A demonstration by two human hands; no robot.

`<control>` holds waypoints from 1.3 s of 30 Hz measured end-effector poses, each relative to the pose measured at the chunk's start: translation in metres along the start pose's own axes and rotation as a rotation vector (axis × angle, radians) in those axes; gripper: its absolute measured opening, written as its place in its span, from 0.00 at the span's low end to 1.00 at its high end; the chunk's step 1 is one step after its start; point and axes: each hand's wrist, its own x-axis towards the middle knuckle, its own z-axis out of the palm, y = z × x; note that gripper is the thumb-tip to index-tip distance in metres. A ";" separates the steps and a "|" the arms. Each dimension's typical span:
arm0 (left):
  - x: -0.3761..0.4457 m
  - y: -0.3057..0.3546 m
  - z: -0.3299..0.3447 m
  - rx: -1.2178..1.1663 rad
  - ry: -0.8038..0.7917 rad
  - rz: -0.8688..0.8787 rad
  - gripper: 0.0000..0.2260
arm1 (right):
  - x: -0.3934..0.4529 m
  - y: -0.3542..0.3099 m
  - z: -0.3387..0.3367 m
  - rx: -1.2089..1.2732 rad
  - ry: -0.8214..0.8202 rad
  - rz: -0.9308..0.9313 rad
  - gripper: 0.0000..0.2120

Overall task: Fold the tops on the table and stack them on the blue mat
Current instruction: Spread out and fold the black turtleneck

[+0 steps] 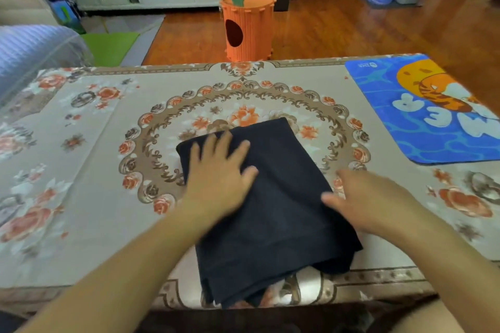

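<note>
A dark navy folded fabric top [270,197] lies in the middle of the desk [108,224], which is covered by a beige cloth printed with orange flowers and a brown scrolled ring. The top's near edge hangs a little over the front edge of the desk, and its far edge reaches into the centre of the ring.

The left hand [219,173] lies flat on the left half of the top, fingers straight and slightly spread, palm down on the fabric. The right hand [370,200] rests at the top's right edge, fingers extended and pointing left, its thumb lying on the fabric; the picture is blurred there, so how firmly it presses cannot be told. Neither hand's grip is curled around the cloth.

The blue rectangular mat with an orange cartoon print and white letters [422,127] sits at the far right corner of the desk, well apart from the top.

Beyond the desk, an orange carrot-shaped bin with a green leaf [247,27] stands on the wooden floor.
</note>
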 end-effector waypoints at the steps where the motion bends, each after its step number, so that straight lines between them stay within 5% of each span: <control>1: -0.017 0.013 0.017 0.013 -0.026 0.010 0.28 | 0.004 -0.009 -0.005 0.070 0.136 -0.054 0.26; 3: -0.037 0.024 0.040 0.011 0.017 0.007 0.27 | 0.019 -0.041 -0.010 0.232 0.406 -0.232 0.28; 5: -0.039 0.022 0.043 -0.011 0.045 0.000 0.27 | 0.046 -0.070 0.003 0.206 0.455 -0.377 0.29; 9: -0.059 0.001 0.036 -0.048 0.032 0.002 0.27 | 0.089 -0.079 0.051 -0.030 0.120 -0.373 0.31; 13: -0.102 -0.030 0.035 -0.220 -0.050 -0.198 0.31 | 0.081 -0.060 0.051 0.042 0.084 -0.359 0.32; 19: -0.093 -0.024 -0.007 -1.287 0.016 -0.694 0.35 | 0.041 -0.028 0.045 0.477 0.080 -0.073 0.33; 22: -0.086 -0.032 -0.017 -1.575 -0.067 -0.832 0.32 | 0.036 -0.019 0.039 0.833 -0.079 0.029 0.25; 26: -0.080 -0.025 -0.033 -1.775 -0.259 -0.881 0.12 | 0.033 -0.010 0.019 1.282 -0.422 0.146 0.17; 32: -0.088 -0.006 -0.031 -1.890 -0.257 -0.918 0.17 | 0.034 -0.005 0.014 1.501 -0.592 0.216 0.25; 35: -0.098 -0.007 -0.036 -1.962 -0.175 -0.898 0.17 | 0.028 -0.005 0.015 1.627 -0.641 0.173 0.23; 39: -0.099 -0.010 -0.051 -2.039 -0.294 -0.798 0.19 | 0.025 -0.004 0.003 1.654 -0.656 0.115 0.18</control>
